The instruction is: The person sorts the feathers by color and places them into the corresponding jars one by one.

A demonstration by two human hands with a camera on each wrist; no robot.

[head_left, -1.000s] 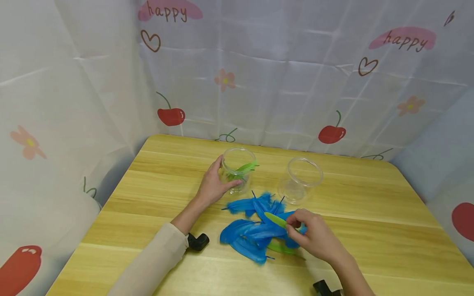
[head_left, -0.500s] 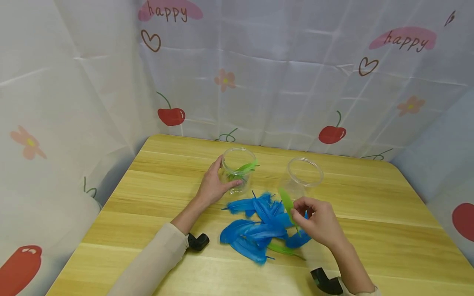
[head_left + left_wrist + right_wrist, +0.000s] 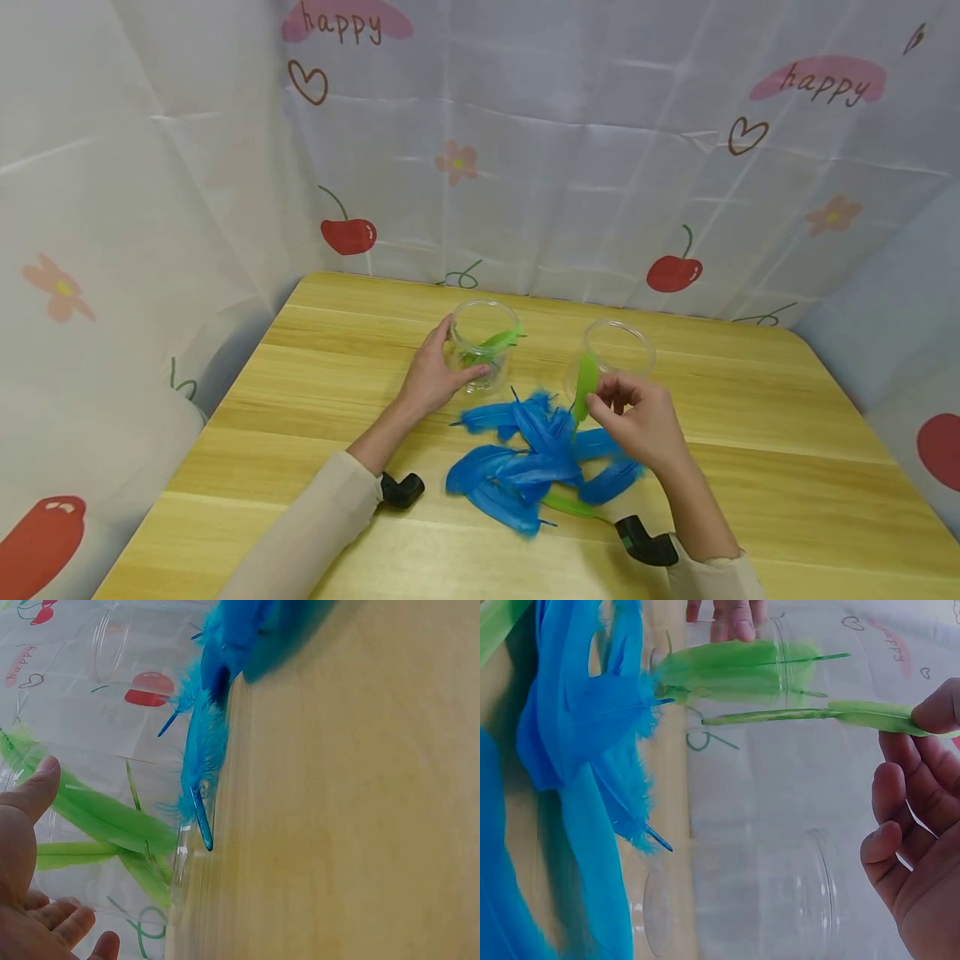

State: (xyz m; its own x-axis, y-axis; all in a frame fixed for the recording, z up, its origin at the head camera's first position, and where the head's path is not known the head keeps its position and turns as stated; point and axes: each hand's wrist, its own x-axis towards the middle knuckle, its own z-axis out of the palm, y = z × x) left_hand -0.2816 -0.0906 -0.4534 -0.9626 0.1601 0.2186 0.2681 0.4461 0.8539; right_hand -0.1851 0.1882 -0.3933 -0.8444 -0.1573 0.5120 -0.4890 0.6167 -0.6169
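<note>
My left hand (image 3: 431, 379) holds a clear plastic jar (image 3: 486, 382) at the back of the table, thumb on the near side. Several green feathers (image 3: 112, 817) lean inside it, some tips poking past the rim. Between thumb and forefinger my right hand (image 3: 639, 417) pinches another green feather (image 3: 586, 383), its bare quill (image 3: 765, 716) pointing down. That hand is raised in front of a second clear jar (image 3: 619, 367), in which no feather shows. A heap of blue feathers (image 3: 540, 467) lies below both hands, with one green feather (image 3: 572, 505) partly under its near edge.
The wooden table (image 3: 337, 350) ends at a white printed curtain (image 3: 525, 217), which also hangs along both sides. A black wrist-worn piece (image 3: 401, 492) sits by the left cuff, and another (image 3: 645, 542) by the right.
The right hand has lifted the green feather off the blue heap and carried it back toward the second jar, turning it upright. The left hand and its jar have stayed put.
</note>
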